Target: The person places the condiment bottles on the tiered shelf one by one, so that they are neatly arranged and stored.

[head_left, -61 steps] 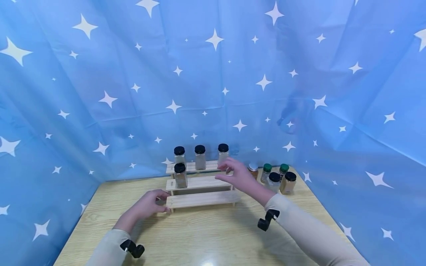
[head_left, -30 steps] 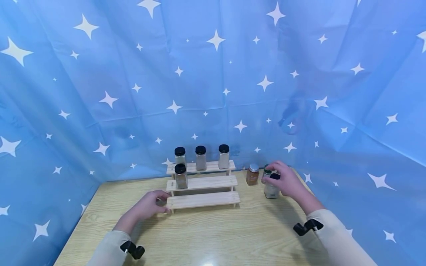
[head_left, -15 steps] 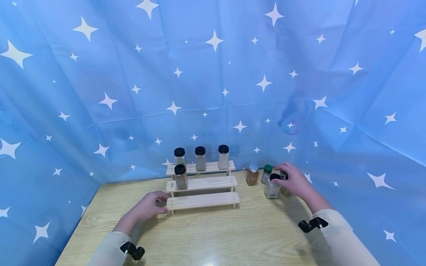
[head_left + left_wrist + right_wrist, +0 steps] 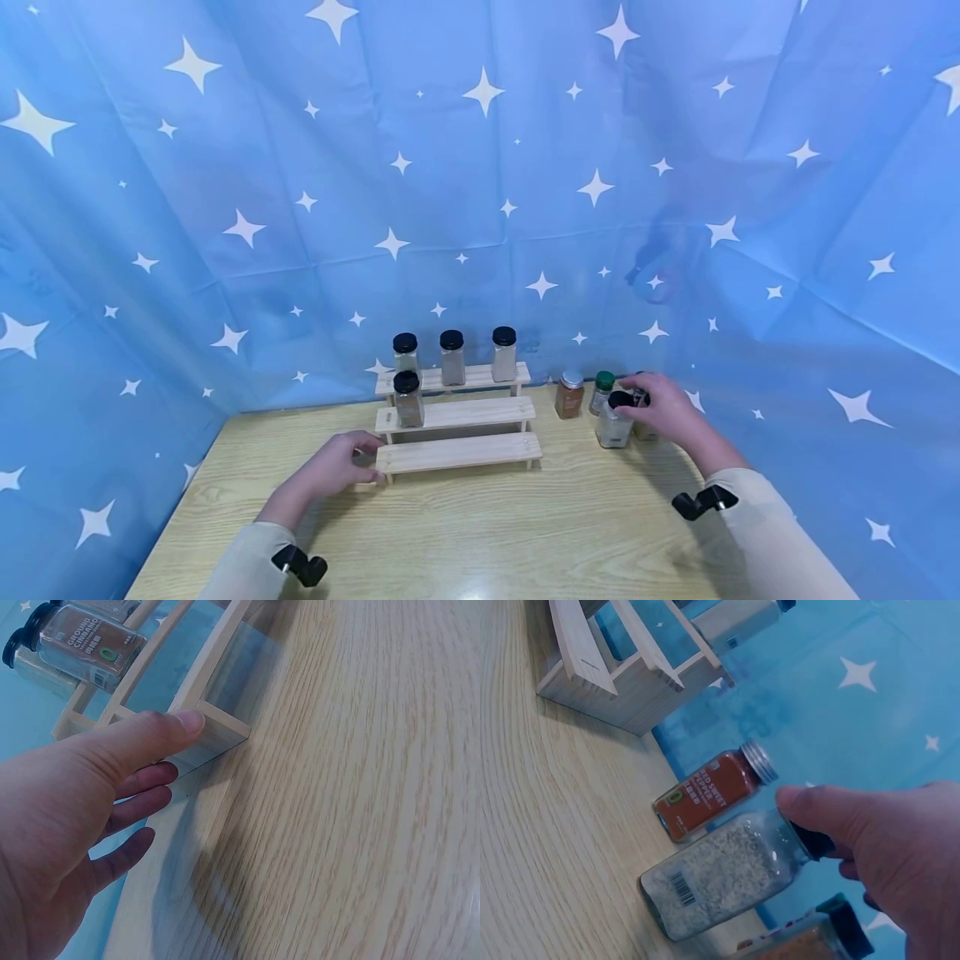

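Observation:
A three-step wooden spice rack (image 4: 459, 452) stands on the table. My left hand (image 4: 337, 462) holds its left end at the lowest step; in the left wrist view the thumb (image 4: 187, 724) lies on the end piece, and the index finger is mostly hidden. At the right, my right hand (image 4: 667, 410) pinches the black lid of a glass spice jar (image 4: 614, 429) with pale, coarse contents. This jar (image 4: 720, 877) appears upright on the table. Three black-lidded jars stand on the top step, among them the right one (image 4: 504, 357). A ground cinnamon jar (image 4: 408, 402) is on the middle step.
Left of the held jar stand a red sweet pepper jar (image 4: 569, 396) with a silver lid and a green-lidded jar (image 4: 601, 393). Another jar (image 4: 643, 431) is partly hidden behind my right hand. A blue starry curtain (image 4: 480, 208) borders the table (image 4: 465, 533).
My right hand has moved from the jar on the top step's right end over to the jars at the right, and now grips a black lid. My left hand has stayed at the rack.

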`<state>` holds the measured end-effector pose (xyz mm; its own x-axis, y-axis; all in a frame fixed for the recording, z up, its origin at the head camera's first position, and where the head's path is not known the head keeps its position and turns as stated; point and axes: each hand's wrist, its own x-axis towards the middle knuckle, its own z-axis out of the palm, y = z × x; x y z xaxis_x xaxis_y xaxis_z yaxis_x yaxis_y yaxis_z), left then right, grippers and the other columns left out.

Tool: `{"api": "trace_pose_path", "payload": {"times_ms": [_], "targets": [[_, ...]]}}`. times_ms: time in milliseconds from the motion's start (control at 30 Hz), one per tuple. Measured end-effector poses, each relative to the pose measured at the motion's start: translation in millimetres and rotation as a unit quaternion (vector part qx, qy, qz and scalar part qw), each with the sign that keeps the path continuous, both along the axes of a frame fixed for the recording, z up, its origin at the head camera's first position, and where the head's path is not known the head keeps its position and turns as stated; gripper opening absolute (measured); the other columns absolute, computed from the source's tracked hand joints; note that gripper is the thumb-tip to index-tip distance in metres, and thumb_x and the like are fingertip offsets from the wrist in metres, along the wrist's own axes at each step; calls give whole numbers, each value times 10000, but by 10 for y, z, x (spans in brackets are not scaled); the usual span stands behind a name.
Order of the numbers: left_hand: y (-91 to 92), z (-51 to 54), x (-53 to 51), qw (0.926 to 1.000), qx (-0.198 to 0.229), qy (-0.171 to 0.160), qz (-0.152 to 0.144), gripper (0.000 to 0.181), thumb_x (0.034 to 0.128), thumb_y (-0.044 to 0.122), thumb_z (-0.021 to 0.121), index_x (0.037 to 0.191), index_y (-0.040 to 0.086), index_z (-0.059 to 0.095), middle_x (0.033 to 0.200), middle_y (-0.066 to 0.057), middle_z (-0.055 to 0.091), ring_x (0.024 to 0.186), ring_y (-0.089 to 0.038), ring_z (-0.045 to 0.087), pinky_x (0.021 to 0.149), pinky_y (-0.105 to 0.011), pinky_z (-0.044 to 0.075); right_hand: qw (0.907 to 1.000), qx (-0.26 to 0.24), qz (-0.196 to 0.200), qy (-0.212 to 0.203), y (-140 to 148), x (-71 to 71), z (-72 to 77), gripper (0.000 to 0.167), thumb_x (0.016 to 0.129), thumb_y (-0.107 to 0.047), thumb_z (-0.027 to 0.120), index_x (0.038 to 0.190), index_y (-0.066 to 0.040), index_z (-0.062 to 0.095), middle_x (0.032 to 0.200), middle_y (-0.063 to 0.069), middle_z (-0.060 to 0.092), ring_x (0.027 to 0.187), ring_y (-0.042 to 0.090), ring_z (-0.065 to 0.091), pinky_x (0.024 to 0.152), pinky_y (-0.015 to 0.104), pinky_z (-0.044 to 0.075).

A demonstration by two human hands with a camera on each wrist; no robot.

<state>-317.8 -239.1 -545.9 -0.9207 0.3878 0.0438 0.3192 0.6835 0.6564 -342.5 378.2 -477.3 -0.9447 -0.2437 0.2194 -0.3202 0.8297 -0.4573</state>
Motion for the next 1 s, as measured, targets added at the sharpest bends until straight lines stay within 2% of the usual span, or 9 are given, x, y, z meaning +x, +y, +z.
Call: {"api": "trace_pose_path", "payload": {"times_ms": [267, 567, 700, 867, 1000], "targets": [[-5, -6, -24, 10000, 33, -66, 54, 528, 869, 275, 974, 1325, 106, 768, 1293, -61, 747, 1202, -317, 692, 1082, -601, 564, 9998, 171, 53, -74, -13, -14, -15, 635, 983, -311, 879, 1489, 6, 664, 1398, 256, 679, 1246, 474, 622, 962, 659, 574], [-15, -15, -53, 10000, -10, 43, 7, 532, 862, 269, 976, 1325, 108, 769, 1282, -59, 754, 1190, -311, 699, 1086, -599, 563, 9997, 173, 62, -129, -8, -37, -26, 620, 988, -293, 875, 1488, 8, 667, 1396, 262, 689, 1215, 462, 650, 907, 598, 605], [-19, -22, -59, 10000, -27, 43, 21, 539, 860, 275, 978, 1329, 111, 767, 1293, -61, 752, 1195, -312, 700, 1088, -601, 562, 9999, 127, 31, -107, -17, -47, -43, 590, 992, -279, 870, 1468, 15, 680, 1342, 243, 714, 1154, 417, 676, 863, 559, 616], [-16, -24, -45, 10000, -6, -37, 89, 542, 853, 278, 983, 1322, 114, 767, 1278, -54, 753, 1199, -318, 699, 1087, -605, 561, 10000, -16, 13, 38, -44, -40, -92, 541, 986, -232, 871, 1429, 26, 699, 1238, 201, 737, 1048, 342, 684, 793, 493, 630], [-18, -27, -33, 9999, 49, -88, 86, 537, 857, 286, 983, 1320, 119, 768, 1273, -48, 750, 1204, -322, 694, 1080, -607, 564, 9995, -124, 11, 297, -68, -8, -133, 492, 991, -210, 863, 1402, 16, 716, 1223, 175, 743, 1049, 329, 670, 784, 477, 623]]}}
